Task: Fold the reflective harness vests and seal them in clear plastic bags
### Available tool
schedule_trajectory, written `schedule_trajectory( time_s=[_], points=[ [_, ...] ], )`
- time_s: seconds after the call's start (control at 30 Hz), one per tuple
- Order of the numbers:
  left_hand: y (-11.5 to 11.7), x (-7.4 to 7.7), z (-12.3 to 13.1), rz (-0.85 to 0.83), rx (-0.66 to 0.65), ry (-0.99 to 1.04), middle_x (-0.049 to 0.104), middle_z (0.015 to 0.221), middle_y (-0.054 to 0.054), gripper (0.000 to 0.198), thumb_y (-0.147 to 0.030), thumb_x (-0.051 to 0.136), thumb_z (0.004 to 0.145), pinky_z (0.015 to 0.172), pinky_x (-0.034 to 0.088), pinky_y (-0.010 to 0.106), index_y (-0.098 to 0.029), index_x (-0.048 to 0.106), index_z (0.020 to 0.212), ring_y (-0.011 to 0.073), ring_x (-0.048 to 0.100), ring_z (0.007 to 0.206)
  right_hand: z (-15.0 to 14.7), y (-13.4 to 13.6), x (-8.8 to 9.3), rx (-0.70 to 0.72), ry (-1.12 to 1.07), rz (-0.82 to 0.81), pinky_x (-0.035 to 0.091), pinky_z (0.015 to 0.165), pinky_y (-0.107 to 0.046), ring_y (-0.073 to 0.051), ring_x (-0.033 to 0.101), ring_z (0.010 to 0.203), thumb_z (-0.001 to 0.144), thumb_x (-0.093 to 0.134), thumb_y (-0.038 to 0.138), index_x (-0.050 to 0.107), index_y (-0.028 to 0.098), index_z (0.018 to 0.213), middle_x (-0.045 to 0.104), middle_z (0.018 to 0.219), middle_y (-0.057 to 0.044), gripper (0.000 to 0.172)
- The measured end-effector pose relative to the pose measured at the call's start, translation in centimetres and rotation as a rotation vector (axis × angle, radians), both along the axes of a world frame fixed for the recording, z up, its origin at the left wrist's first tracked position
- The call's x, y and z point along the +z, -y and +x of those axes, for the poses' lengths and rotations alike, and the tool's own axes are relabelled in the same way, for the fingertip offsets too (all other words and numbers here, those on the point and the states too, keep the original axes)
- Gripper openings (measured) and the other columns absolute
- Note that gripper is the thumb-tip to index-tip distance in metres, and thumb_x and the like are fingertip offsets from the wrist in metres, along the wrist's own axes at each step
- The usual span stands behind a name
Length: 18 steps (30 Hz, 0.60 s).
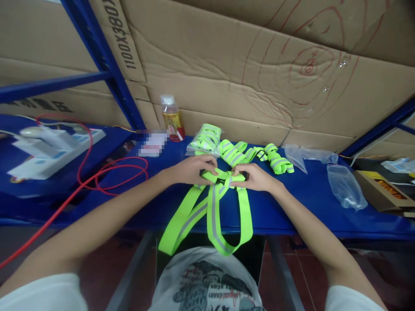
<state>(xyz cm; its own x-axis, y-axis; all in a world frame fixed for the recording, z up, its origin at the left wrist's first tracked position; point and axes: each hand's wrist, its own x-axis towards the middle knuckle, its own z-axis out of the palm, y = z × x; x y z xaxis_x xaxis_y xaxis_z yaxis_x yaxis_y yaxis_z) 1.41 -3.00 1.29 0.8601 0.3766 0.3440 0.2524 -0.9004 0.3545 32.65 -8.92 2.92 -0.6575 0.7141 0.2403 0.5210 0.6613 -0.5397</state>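
Note:
Between my two hands is a neon yellow-green reflective strap harness [213,211] with grey stripes. Two of its loops hang down over the table's front edge. My left hand [197,169] pinches the gathered straps from the left, fingers closed. From the right, my right hand [254,176] grips the same bunch between thumb and fingers. A small dark piece, perhaps a buckle, shows between the hands. Just beyond them lie a rolled reflective strap [234,152] and another strap bundle [279,162] with a black buckle part beside it.
A clear bag of folded straps [206,139] and a drink bottle [173,121] stand at the back. Empty plastic bags [346,188] and an open cardboard box [382,190] lie right. At left are a power strip [58,151] and a red cable [87,179] on the blue table [304,203].

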Motion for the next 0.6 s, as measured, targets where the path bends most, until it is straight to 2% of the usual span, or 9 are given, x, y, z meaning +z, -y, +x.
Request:
schedule_trajectory(
  time_s=[0.07,0.13,0.23,0.27,0.3,0.37,0.43,0.53,0.6],
  points=[
    [-0.7,0.2,-0.6,-0.155,-0.049,0.017,0.072,0.135,0.01,0.027,-0.043,0.084,0.094,0.108,0.053,0.038,-0.026,0.086,0.115,0.0263,0.071,0.122,-0.2,-0.1,-0.3,0.009,-0.025,-0.001,0.05,0.074,-0.03,-0.019,0.069,0.083,0.096,0.082,0.052,0.07,0.021,0.093,0.078,0.1,-0.005,0.034],
    [-1.5,0.0,-1.0,-0.295,-0.026,0.017,0.074,0.137,0.01,0.033,-0.047,0.08,0.097,0.107,0.053,0.037,-0.026,0.085,0.122,0.0256,0.071,0.122,-0.3,-0.1,-0.6,0.009,-0.038,0.027,0.049,0.075,-0.03,-0.02,0.069,0.086,0.096,0.082,0.053,0.069,0.021,0.093,0.077,0.102,-0.007,0.034],
    [-2.0,-0.6,-1.1,-0.464,0.124,0.015,0.076,0.129,0.011,0.07,-0.055,0.088,0.085,0.09,0.056,0.033,-0.022,0.071,0.145,0.0234,0.073,0.107,-0.5,0.0,-0.7,-0.004,-0.056,0.032,0.049,0.073,-0.03,-0.02,0.068,0.086,0.094,0.082,0.057,0.071,0.02,0.093,0.077,0.103,-0.008,0.039],
    [-1.9,-0.7,-1.0,-0.485,0.177,0.0,0.076,0.124,0.01,0.079,-0.057,0.09,0.081,0.083,0.055,0.031,-0.02,0.069,0.148,0.022,0.071,0.099,-0.5,0.0,-0.6,-0.013,-0.068,0.0,0.049,0.071,-0.03,-0.019,0.067,0.083,0.095,0.081,0.06,0.072,0.019,0.093,0.077,0.101,-0.008,0.041],
    [-1.7,-0.6,-0.9,-0.481,0.223,-0.028,0.075,0.117,0.009,0.08,-0.057,0.089,0.079,0.078,0.054,0.03,-0.017,0.069,0.145,0.0207,0.069,0.092,-0.4,0.0,-0.6,-0.021,-0.081,-0.052,0.049,0.068,-0.029,-0.019,0.066,0.08,0.096,0.078,0.062,0.073,0.019,0.092,0.076,0.098,-0.008,0.043],
    [-0.9,-0.2,-0.5,-0.412,0.284,-0.103,0.073,0.106,0.008,0.067,-0.055,0.086,0.081,0.074,0.05,0.03,-0.013,0.076,0.133,0.0188,0.065,0.083,-0.2,-0.1,-0.6,-0.035,-0.105,-0.181,0.049,0.063,-0.028,-0.017,0.064,0.074,0.097,0.073,0.066,0.077,0.019,0.096,0.075,0.092,-0.007,0.048],
    [0.0,0.5,0.0,-0.322,0.305,-0.146,0.072,0.102,0.008,0.056,-0.05,0.084,0.082,0.074,0.048,0.031,-0.012,0.079,0.122,0.0188,0.063,0.081,0.0,-0.1,-0.6,-0.065,-0.129,-0.272,0.051,0.062,-0.028,-0.017,0.063,0.073,0.095,0.075,0.066,0.079,0.019,0.11,0.074,0.095,-0.006,0.05],
    [0.9,1.1,0.5,-0.273,0.299,-0.128,0.071,0.097,0.007,0.05,-0.045,0.086,0.078,0.074,0.047,0.031,-0.011,0.077,0.113,0.0189,0.061,0.079,0.2,-0.2,-0.8,-0.159,-0.14,-0.308,0.054,0.066,-0.029,-0.015,0.063,0.075,0.083,0.088,0.061,0.071,0.018,0.135,0.072,0.104,-0.006,0.069],
    [1.0,1.0,0.6,-0.306,0.308,-0.1,0.07,0.089,0.004,0.047,-0.042,0.088,0.075,0.069,0.045,0.03,-0.013,0.076,0.109,0.018,0.06,0.075,0.2,-0.2,-0.9,-0.196,-0.081,-0.335,0.05,0.061,-0.028,-0.014,0.06,0.07,0.081,0.089,0.06,0.07,0.015,0.135,0.07,0.096,-0.005,0.072]
  ],
)
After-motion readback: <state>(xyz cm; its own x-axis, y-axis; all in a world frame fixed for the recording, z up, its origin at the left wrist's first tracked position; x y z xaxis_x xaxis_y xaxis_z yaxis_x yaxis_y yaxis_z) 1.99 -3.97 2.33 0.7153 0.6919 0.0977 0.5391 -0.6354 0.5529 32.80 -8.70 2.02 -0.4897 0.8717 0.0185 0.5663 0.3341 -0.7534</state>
